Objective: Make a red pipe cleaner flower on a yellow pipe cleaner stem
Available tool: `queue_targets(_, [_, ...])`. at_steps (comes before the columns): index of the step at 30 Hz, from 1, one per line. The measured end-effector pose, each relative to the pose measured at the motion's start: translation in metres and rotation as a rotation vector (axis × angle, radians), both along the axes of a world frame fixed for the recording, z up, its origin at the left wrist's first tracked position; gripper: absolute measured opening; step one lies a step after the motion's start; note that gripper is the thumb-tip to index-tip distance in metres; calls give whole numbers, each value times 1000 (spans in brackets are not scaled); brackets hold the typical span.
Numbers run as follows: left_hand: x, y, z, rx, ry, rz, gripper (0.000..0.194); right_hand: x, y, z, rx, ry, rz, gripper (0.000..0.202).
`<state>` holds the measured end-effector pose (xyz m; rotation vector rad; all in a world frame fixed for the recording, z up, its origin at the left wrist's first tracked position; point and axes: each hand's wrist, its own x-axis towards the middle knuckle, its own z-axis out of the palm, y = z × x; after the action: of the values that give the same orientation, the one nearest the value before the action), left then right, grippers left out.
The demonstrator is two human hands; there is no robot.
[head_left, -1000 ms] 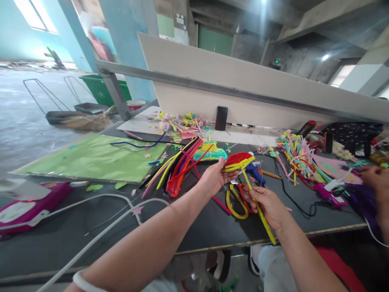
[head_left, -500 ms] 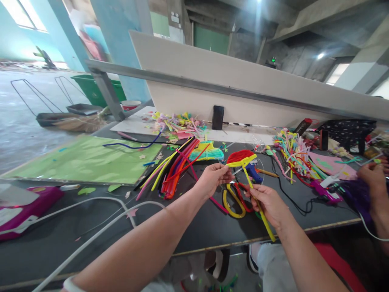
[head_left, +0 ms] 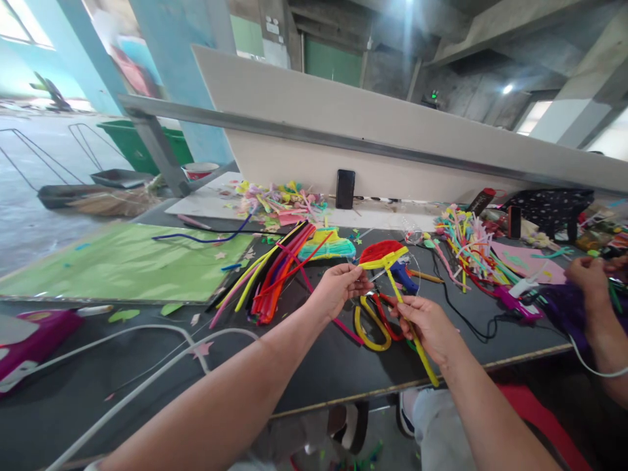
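Note:
A red and yellow pipe-cleaner piece [head_left: 381, 254] is held over the table, with a red rounded part edged by a yellow band. My left hand [head_left: 347, 286] pinches the left end of that band. A long yellow pipe cleaner [head_left: 395, 285] hangs from the band, and my right hand [head_left: 426, 322] is closed around it, its free end sticking out below. Beneath the hands lie scissors with yellow and red handles [head_left: 371, 330]. Left of my left hand is a bundle of coloured pipe cleaners [head_left: 279, 275], partly over a turquoise and yellow bundle [head_left: 330, 247].
Heaps of pastel pieces lie at the back [head_left: 279, 199] and right [head_left: 464, 242]. A phone [head_left: 346, 189] leans on the white partition [head_left: 304, 157]. Glue guns sit left [head_left: 39, 340] and right [head_left: 515, 304], with white cables [head_left: 147, 386]. A co-worker's hand [head_left: 586, 275] works at far right.
The view has shifted slightly, so the scene sits a little further left. Both hands keep their hold on the yellow and red piece. A co-worker's hands have moved further into view.

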<state>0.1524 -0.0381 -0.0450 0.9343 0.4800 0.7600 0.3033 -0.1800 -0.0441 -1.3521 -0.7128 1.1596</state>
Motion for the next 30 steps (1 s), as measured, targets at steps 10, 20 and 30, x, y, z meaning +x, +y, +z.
queue_targets(10, [0, 0, -1, 2, 7, -5, 21, -1, 0, 2, 12, 5, -7, 32])
queue_targets(20, [1, 0, -3, -2, 30, -36, 22, 0, 2, 1, -2, 3, -43, 33])
queue_targets(30, [3, -4, 0, 63, 58, 50, 8, 9, 8, -1, 19, 90, -176, 42])
